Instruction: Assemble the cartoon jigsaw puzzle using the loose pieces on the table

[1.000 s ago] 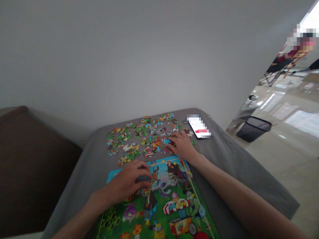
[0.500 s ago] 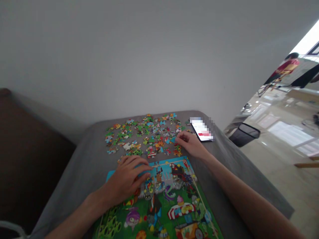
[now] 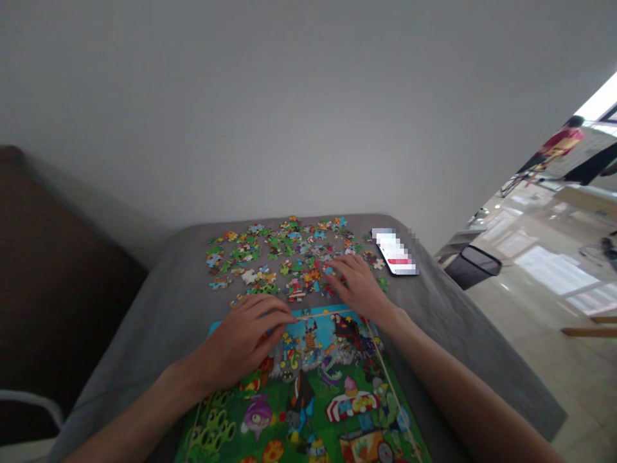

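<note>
My left hand (image 3: 250, 337) rests on the upper left part of a colourful cartoon picture board (image 3: 318, 386), fingers stretched out and the thumb apart from them. Nothing shows in its grasp. Beyond the board's top edge, my right hand (image 3: 359, 286) is low over the scattered jigsaw pieces (image 3: 270, 251). Its thumb and forefinger are around a small blue puzzle piece (image 3: 329, 270), which they partly hide. Near these fingers lie orange and red pieces (image 3: 312, 275). The board shows zombies, plants and a food cart on green ground under a blue sky.
A phone (image 3: 396, 253) with a lit screen lies at the table's right, beside the pieces. Grey cloth (image 3: 144, 334) covers the table, which stands against a pale wall (image 3: 289, 109). A brown chair back (image 3: 53, 257) is at the left. Far right, a person (image 3: 562, 145) sits in the room.
My right hand has moved a little left and towards the board, its fingers now more spread around the blue piece. My left hand stays on the board. The view has shifted slightly.
</note>
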A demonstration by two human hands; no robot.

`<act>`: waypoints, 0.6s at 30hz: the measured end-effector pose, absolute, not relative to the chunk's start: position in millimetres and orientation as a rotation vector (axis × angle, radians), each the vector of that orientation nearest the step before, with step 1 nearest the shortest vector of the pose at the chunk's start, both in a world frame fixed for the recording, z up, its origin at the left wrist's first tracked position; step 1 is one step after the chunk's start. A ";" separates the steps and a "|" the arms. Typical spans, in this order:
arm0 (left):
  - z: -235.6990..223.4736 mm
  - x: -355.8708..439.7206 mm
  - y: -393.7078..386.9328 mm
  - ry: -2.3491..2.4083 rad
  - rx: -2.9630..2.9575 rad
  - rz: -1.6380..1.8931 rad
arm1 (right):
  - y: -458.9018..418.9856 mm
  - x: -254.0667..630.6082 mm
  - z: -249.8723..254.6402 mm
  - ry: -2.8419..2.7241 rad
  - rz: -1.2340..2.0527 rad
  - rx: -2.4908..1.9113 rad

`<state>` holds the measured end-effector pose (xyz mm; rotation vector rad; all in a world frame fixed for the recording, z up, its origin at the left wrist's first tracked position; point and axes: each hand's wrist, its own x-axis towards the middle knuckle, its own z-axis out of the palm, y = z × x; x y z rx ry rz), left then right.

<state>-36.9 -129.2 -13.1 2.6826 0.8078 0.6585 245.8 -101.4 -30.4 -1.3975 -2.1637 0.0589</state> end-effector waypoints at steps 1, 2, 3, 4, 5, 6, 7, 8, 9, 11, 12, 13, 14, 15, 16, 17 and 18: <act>-12.7 -36.6 -129.1 0.810 2.685 0.652 | -94.7 246.8 -36.2 -2.156 0.016 -1.462; -12.5 -36.1 -129.1 0.811 2.689 0.648 | -89.4 247.2 -41.1 -2.161 -0.006 -1.512; -12.6 -35.7 -129.2 0.813 2.694 0.641 | -85.3 246.9 -44.8 -2.164 -0.010 -1.554; -13.0 -35.2 -129.3 0.816 2.697 0.632 | -82.5 246.1 -47.3 -2.162 0.001 -1.585; -13.7 -34.9 -129.3 0.815 2.701 0.625 | -80.6 245.1 -48.6 -2.157 0.020 -1.604; -14.6 -34.7 -129.3 0.814 2.703 0.622 | -79.3 244.0 -48.8 -2.152 0.034 -1.613; -15.8 -34.6 -129.3 0.816 2.704 0.618 | -78.3 243.3 -48.1 -2.153 0.039 -1.612; -17.0 -34.6 -129.1 0.823 2.703 0.619 | -77.5 243.0 -46.7 -2.165 0.034 -1.598; -18.1 -34.6 -128.7 0.832 2.700 0.621 | -77.0 243.3 -44.9 -2.177 0.019 -1.577; -19.5 -35.0 -127.7 0.843 2.694 0.625 | -78.0 244.7 -39.8 -2.190 -0.018 -1.514; -19.5 -35.3 -127.1 0.848 2.690 0.628 | -80.5 245.4 -36.5 -2.190 -0.023 -1.470; -19.1 -35.7 -126.4 0.851 2.685 0.633 | -85.2 245.7 -32.8 -2.200 -0.016 -1.411; -18.4 -36.3 -125.6 0.851 2.681 0.640 | -92.2 245.3 -28.4 -2.225 0.001 -1.338; -17.4 -37.1 -124.8 0.846 2.678 0.641 | -101.6 244.0 -23.6 -2.275 0.027 -1.246; -16.5 -38.1 -123.9 0.844 2.677 0.640 | -112.8 242.0 -18.4 -2.358 0.054 -1.136; -15.8 -39.3 -123.0 0.843 2.676 0.634 | -125.2 239.4 -13.1 -2.454 0.084 -1.041; -15.5 -40.6 -122.1 0.847 2.678 0.621 | -137.7 236.3 -7.9 -2.587 0.130 -0.939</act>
